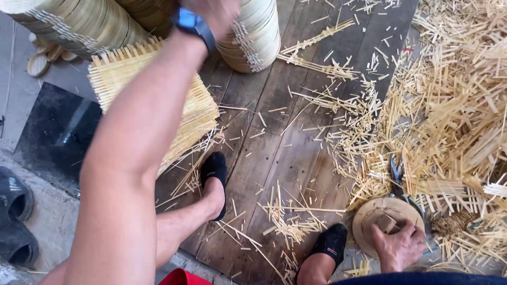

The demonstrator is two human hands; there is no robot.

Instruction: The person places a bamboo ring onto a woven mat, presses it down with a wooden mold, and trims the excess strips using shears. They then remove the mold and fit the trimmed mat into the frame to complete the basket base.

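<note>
floor: dark wooden planks (274, 153), worn, boards running roughly away from the camera
left edge: grey concrete strip (50, 221), a dark glossy slab (55, 134) set between it and the planks
litter: pale bamboo offcuts (459, 105) piled thick at right, thinner scatter across the middle boards
footwear: pair of dark shoes (15, 219) parked on the concrete, lower left
light: daylight, soft and even, faint reflection on the slab
walls/windows: outside the view

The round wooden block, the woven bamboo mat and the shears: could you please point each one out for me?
round wooden block (369, 219): head view, bare top left of the right hand (400, 247).
woven bamboo mat (203, 105): head view, right part beside the forearm.
shears (396, 177): head view, blades among the bamboo offcuts.
</note>
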